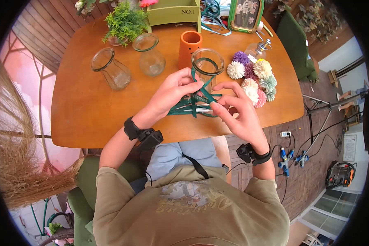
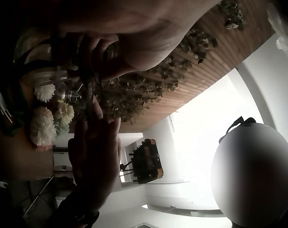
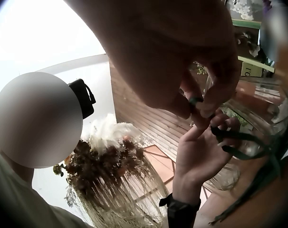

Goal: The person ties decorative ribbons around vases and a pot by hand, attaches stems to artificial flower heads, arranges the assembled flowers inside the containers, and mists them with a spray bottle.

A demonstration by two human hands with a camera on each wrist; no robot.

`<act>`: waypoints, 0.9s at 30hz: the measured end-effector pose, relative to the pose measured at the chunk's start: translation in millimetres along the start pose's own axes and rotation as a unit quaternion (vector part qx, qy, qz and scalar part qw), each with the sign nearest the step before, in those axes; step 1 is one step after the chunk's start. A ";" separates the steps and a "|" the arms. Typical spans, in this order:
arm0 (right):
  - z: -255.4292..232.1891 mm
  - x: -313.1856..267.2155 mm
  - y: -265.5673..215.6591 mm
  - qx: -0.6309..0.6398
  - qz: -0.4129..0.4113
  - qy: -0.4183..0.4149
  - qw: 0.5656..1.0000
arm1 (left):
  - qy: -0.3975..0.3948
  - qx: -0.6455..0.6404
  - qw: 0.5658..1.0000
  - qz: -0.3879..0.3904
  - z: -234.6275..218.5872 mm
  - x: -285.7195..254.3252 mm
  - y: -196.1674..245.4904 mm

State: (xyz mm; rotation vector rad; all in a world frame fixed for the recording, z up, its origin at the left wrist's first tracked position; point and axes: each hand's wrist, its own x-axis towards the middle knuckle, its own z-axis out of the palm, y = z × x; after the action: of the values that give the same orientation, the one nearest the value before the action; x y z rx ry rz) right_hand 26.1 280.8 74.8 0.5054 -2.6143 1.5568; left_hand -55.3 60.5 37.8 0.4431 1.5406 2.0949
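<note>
Ribbon (image 1: 194,107) in dark green runs round the neck of a glass jar (image 1: 208,70) on the desk (image 1: 86,102). Leftmost stand two clear vases (image 1: 112,71); the left hand (image 1: 172,92) pinches the ribbon, the right hand (image 1: 242,111) pinches it too, near pompom flowers (image 1: 263,69).

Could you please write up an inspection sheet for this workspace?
Surface: brown wooden table with rounded corners.
Job's things: dark green ribbon around a clear, round-rimmed glass vase.
Clutter: two clear, flared glass vases on the left; orange cylindrical pot behind the ribboned vase; round multicoloured pompom flowers to the right.
Hands: left hand and right hand both pinch the ribbon.
Cables: thin black cables and blue plugs on the floor, right of the table.
Surroundings: brown plank floor; green upholstered chair beyond the flowers.
</note>
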 end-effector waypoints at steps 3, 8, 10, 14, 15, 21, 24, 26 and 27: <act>-1.1 -3.6 6.1 -0.007 -0.015 0.009 1.000 | 0.015 0.026 1.000 -0.005 1.8 -1.4 3.1; -12.7 -10.6 10.3 0.060 0.032 -0.056 0.996 | 0.028 -0.061 0.997 -0.033 8.9 -4.9 6.3; -12.2 -10.6 12.6 -0.109 -0.030 0.006 0.994 | 0.024 -0.094 0.994 -0.059 11.7 -5.5 6.5; -11.1 -3.7 7.3 -0.193 -0.173 0.091 0.961 | 0.020 -0.144 0.983 -0.111 14.6 -8.1 9.7; -11.5 -3.2 6.7 -0.251 -0.216 0.125 0.935 | 0.020 -0.145 0.983 -0.111 10.9 -7.7 8.4; -3.3 -2.2 27.3 -0.224 -0.278 0.201 0.912 | -0.043 -0.162 0.978 -0.125 8.6 -8.1 8.3; -3.8 0.5 28.3 -0.299 -0.309 0.088 0.898 | -0.017 -0.186 0.973 -0.135 14.3 -9.0 11.1; -3.9 5.0 17.8 -0.311 -0.292 0.060 0.903 | -0.016 -0.185 0.973 -0.133 13.2 -8.8 9.8; -4.0 7.1 13.5 -0.321 -0.274 0.032 0.906 | -0.017 -0.184 0.974 -0.134 12.8 -8.6 10.3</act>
State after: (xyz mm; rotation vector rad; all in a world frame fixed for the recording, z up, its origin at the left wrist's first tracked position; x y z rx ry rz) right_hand 14.8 288.4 66.8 0.9686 -2.4144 0.4987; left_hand -43.4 63.3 51.8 0.1267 1.0864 2.0814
